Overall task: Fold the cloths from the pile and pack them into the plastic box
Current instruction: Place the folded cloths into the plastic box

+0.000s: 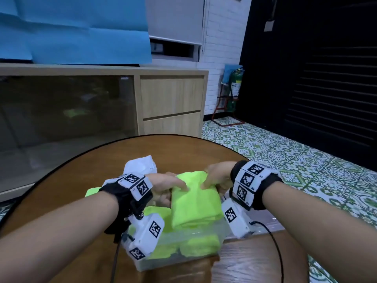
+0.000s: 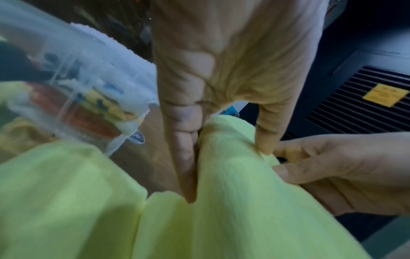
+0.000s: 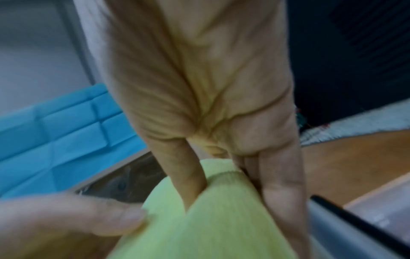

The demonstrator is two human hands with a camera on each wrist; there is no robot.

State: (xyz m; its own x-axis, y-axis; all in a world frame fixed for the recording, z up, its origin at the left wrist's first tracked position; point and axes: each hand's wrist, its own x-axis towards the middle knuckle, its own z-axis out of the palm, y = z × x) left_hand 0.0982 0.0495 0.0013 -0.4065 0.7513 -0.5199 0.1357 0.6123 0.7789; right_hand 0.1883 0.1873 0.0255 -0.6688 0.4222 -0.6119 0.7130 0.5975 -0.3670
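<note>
Both hands grasp one folded green cloth, left hand and right hand pinching its far end; it hangs above the plastic box (near table edge, already stuffed); likely risk: fold springs open when released.

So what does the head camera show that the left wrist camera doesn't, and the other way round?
Only the head view shows the whole round wooden table, the wrist trackers, the cabinet and the fire extinguisher. Only the left wrist view shows the left hand up close, thumb and fingers pinching the folded green cloth, plus a blurred label on the plastic box. Both show the right hand gripping that cloth, the box, folded green cloths already inside it, and a white cloth beyond.
</note>
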